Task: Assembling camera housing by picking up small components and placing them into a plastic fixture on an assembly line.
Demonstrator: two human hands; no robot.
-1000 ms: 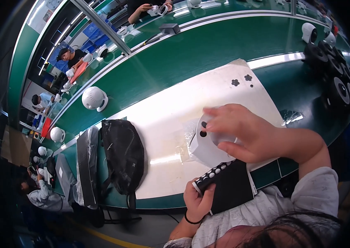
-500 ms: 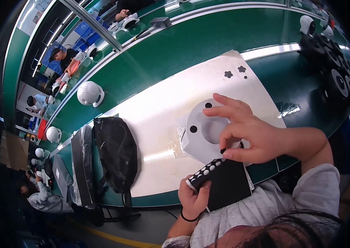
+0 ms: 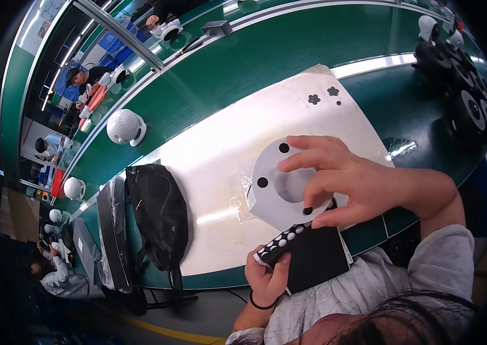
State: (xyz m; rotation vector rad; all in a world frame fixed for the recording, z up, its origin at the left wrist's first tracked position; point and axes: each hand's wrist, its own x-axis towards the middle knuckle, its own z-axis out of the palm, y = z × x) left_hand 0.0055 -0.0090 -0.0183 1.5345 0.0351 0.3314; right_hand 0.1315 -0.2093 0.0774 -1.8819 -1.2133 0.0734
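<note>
A white round base (image 3: 266,207) with a hollow middle lies on the pale work mat (image 3: 220,172). Black round pads (image 3: 262,182) show on its rim, one of them near my right fingers. My right hand (image 3: 341,184) is over the base, its other fingers spread. Between its thumb and index fingertip is a small black round pad (image 3: 307,211), close to the base's near rim. Below, my left hand (image 3: 269,279) grips a curled black pad sheet (image 3: 278,247) dotted with white circles. The palm side of my right hand is hidden.
A black mesh bag (image 3: 160,215) and a plastic-wrapped black piece (image 3: 114,230) lie to the left. A black folder-like sheet (image 3: 318,259) sits at the near edge. Black round units (image 3: 468,115) are piled at right; a white dome device (image 3: 125,127) stands far left. Other people work beyond.
The view has shifted slightly. The black pad at my right fingertips shows its face more and sits a little nearer the base's rim. My left hand keeps the pad sheet.
</note>
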